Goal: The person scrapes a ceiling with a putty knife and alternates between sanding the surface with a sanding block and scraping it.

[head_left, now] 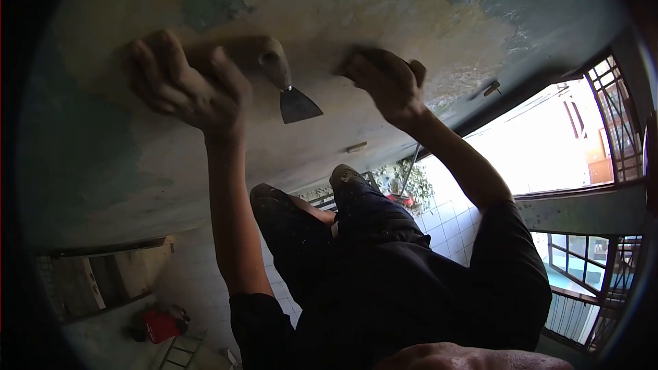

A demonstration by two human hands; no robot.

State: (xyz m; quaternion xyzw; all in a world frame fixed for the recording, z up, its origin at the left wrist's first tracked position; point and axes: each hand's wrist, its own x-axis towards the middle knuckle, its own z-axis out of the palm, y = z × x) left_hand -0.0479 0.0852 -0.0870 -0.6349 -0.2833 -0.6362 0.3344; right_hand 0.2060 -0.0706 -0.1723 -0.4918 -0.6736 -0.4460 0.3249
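A putty knife (pixel 300 106) with a dark flared blade and a pale handle lies between my two hands, against a stained wall (pixel 322 14). No fingers visibly wrap its handle. To its left is my left hand (pixel 195 89), fingers spread and slightly bent near the wall surface, thumb toward the putty knife. On the other side, my right hand (pixel 387 85) reaches to the wall with its fingers stretched leftward; they are dim and partly in shadow. Nothing can be seen in either hand. Patches of green-grey paint (pixel 216 1) and flaking plaster mark the wall.
White tiles (pixel 449 226) cover the floor below my legs. A barred window (pixel 610 123) is at right. Lower left, a person in red (pixel 161 325) is near a ladder (pixel 181 353). Greenery (pixel 411 181) and a thin pole (pixel 411 168) stand past my knees.
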